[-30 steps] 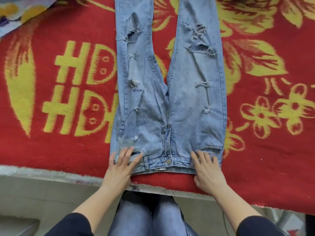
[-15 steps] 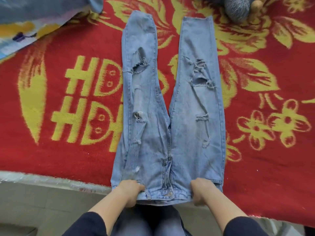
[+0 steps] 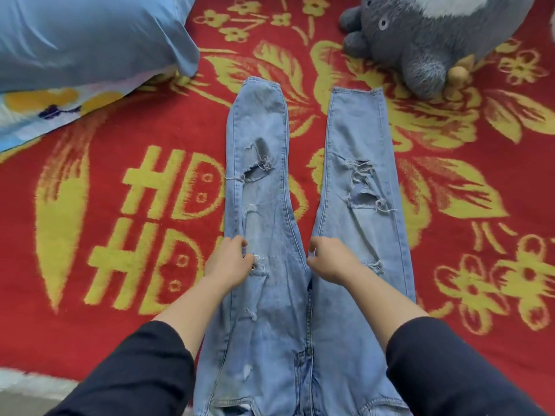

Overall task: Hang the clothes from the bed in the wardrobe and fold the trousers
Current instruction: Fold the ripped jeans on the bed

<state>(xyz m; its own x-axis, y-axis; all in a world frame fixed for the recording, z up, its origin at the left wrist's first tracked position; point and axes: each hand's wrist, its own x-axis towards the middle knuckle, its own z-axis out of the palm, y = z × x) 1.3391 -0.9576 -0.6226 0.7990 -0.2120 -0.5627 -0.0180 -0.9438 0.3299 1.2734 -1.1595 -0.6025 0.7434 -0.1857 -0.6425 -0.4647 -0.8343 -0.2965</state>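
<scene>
Trousers item: light-blue ripped denim jeans [image 3: 270, 310], spread flat and front up on red woven blanket with yellow flowers and lettering [image 3: 90, 340], waistband nearest the person at the bottom edge of view, hems pointing away toward grey plush toy [image 3: 420, 46] and pale-blue pillow [image 3: 90, 34]. Legs parted in a narrow V, meeting only at the crotch; large frayed tears at both knees, smaller ones down the thighs; cloth mostly smooth, slight rumpling along the outer seam of the left leg. Left hand [image 3: 228, 261]: fingers curled and closed on denim at the outer side of the left thigh. Right hand [image 3: 330, 262]: fingers curled in, apparently pinching the inner seam of the right leg just above the crotch; grip partly hidden. Dark sleeves [image 3: 135, 370] covering the arms down to the forearms. Progress, as judged: laying-out and smoothing stage; no fold made yet, leg-over-leg fold and crosswise folds outstanding. Hanging part: no wardrobe, hanger or other garment in view, status not determinable.
</scene>
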